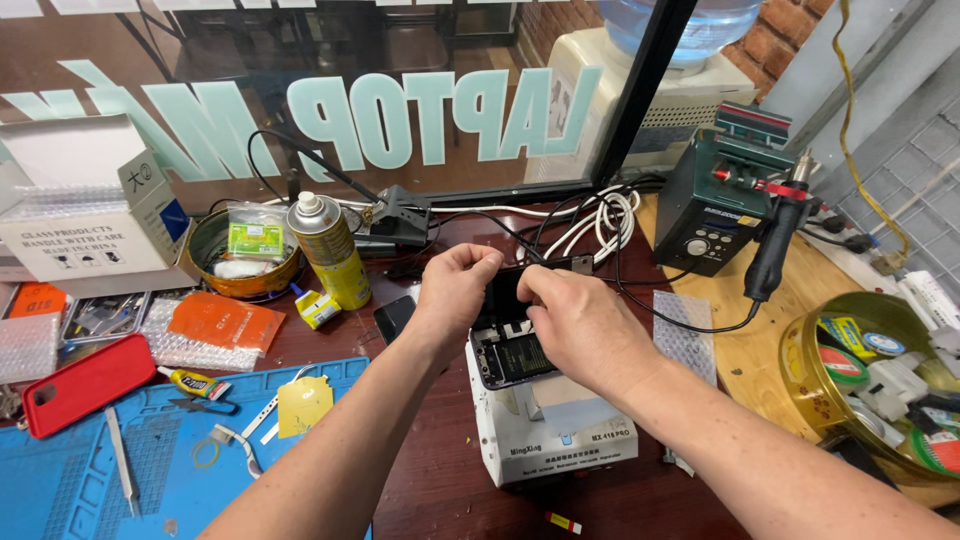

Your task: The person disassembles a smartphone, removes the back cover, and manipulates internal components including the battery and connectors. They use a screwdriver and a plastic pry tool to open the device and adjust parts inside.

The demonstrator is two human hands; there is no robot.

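The opened phone (512, 345) lies on the heating plate (550, 430), spray can (328, 250) left, soldering station (715, 205) right.

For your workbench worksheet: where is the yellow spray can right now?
In the head view, the yellow spray can stands upright left of the left hand, beside the round tin, in front of the glass window.
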